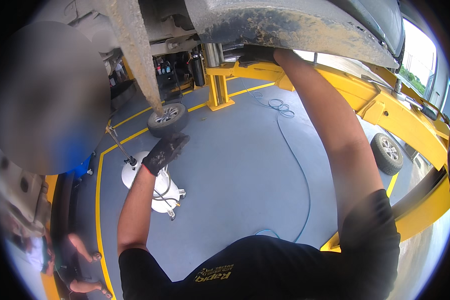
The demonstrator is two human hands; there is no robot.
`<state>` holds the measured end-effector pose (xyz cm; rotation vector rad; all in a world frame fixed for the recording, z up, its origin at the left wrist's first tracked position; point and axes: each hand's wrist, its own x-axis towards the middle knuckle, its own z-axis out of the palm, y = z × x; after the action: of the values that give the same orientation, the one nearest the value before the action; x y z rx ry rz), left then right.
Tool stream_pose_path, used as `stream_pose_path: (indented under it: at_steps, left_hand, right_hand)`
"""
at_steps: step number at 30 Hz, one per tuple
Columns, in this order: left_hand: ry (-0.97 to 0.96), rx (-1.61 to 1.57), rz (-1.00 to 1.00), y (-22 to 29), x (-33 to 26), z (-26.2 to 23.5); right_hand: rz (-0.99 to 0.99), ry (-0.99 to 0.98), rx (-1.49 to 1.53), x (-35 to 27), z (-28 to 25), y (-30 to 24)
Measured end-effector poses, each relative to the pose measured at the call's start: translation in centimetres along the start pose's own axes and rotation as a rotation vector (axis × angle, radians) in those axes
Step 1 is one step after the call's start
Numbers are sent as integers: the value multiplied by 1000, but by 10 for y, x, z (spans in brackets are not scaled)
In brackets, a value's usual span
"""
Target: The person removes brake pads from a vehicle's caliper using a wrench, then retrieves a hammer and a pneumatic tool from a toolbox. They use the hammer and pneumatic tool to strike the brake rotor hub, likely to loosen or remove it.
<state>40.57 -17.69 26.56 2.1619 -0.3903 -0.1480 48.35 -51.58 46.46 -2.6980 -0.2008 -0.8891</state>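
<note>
My left hand [166, 152], in a dark glove with a red cuff edge, is raised in front of me above the floor. Its fingers look curled together; whatever they may hold cannot be made out. Overhead, my right arm [330, 115] stretches up to the underside of a raised vehicle [285, 25]. The right hand [260, 54], in a black glove, is mostly hidden behind the vehicle's dirt-stained lower edge, near the yellow lift arm [345, 92]. Its fingers do not show. A muddy, rusty metal part [135, 55] hangs down beyond the left hand.
Beneath the left hand stands a white wheeled tank [169, 192] with hoses. One wheel [168, 120] lies on the floor ahead, another wheel [386, 152] at the right. A thin blue hose [305, 175] crosses the grey floor. People's legs [82, 250] show at lower left.
</note>
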Motion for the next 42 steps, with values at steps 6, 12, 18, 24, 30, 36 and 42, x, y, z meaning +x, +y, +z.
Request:
stream_pose_path:
  at_steps: [6, 12, 18, 24, 30, 36, 42]
  left_hand:
    - [78, -515, -399, -132, -118, 24]
    - [282, -665, -757, -190, -187, 117]
    - [199, -731, -784, -200, -207, 186]
    - [103, -529, -819, -189, -237, 210]
    - [639, -1471, -381, -142, -190, 239]
    - [1068, -912, 77, -130, -232, 251]
    - [1292, 321, -396, -138, -331, 218]
  right_hand:
    - [-80, -63, -101, 10, 16, 6]
    - [-145, -86, -199, 8, 10, 19]
    - [-297, 77, -368, -42, -16, 14]
    - [-879, 65, 578, -198, 64, -20]
    - [-642, -637, 1098, -373, 195, -86]
    - [-710, -1079, 1045, -436, 320, -164]
    - [604, -2233, 1079, -516, 350, -255]
